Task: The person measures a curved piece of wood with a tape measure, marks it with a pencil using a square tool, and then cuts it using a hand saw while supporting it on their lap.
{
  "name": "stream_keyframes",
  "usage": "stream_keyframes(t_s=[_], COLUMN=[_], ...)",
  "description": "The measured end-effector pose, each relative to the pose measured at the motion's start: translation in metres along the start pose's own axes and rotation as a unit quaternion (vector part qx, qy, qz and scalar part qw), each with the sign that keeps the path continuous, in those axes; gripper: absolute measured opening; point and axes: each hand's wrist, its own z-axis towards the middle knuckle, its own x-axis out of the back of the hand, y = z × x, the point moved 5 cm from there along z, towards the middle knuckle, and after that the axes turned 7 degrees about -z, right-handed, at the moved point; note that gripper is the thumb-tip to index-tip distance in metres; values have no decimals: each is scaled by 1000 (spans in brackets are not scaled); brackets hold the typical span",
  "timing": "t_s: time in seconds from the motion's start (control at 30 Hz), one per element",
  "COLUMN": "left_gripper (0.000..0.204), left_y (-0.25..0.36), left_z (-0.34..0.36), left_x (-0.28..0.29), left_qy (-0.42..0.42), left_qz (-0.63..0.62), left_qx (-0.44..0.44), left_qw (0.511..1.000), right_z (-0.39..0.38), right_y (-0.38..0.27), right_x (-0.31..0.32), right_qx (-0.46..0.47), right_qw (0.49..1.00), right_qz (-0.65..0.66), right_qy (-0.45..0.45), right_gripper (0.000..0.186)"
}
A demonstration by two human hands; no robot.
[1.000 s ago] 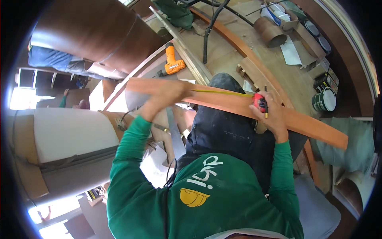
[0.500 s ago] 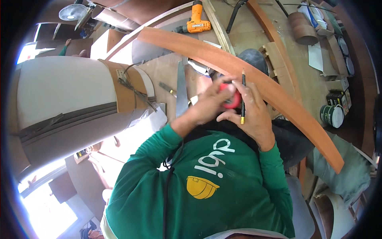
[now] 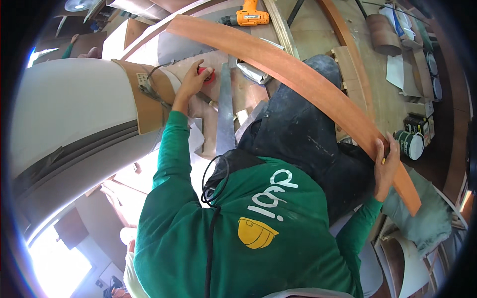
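Our left hand (image 3: 193, 83): fingers curled around red tape measure (image 3: 207, 76), near grey metal strip (image 3: 225, 111) | our right hand (image 3: 386, 166): fingers clamped on curved board (image 3: 293, 69), pencil (image 3: 383, 161) end showing | we have board slanting across our legs (image 3: 298, 131)

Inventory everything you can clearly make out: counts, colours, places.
Curved board: 1, orange-brown, upper left to lower right
Tape measure: 1, red, upper left
Pencil: 1, yellow-ended, in the right hand
Drill: 1, orange and black, top centre
Metal strip: 1, silver, left of centre
Strapped bundle: 1, white and brown, left
Second board: 1, orange-brown, upper right
Bucket: 1, green and white, right
Cylinder: 1, brown, upper right
Cloth: 1, grey-green, lower right
Fan: 1, pale, top left
Sweatshirt: 1, green, lower centre
Trousers: 1 pair, dark, centre
Left hand: 1, bare, at the tape measure
Right hand: 1, bare, on the curved board
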Motion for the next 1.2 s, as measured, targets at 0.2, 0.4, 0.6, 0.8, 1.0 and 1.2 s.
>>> stream_keyframes(t_s=[0.2,0.4,0.6,0.8,1.0,1.2], left_gripper=[82,102,108,73,44,49], left_y=[41,48,6,2,-9,-71], left_z=[-11,-82,-86,-123,-191,-166], left_x=[-6,-73,-63,-39,-99,-93], left_qy=[110,66,141,67,-150,-225], left_qz=[269,271,284,457,182,201], left_qx=[-132,-119,-130,-212,38,-80], left_qw=[948,953,939,861,971,950], right_z=[-7,-3,-1,-11,-22,-36], right_y=[9,5,11,6,21,35], right_x=[-14,-22,-12,-15,-14,23], right_qx=[-18,-12,10,-1,-43,-47], right_qw=[997,998,999,997,990,983], right_qz=[31,32,28,47,98,74], right_qy=[61,55,44,54,93,163], right_gripper=[44,44,44,45,44,45])
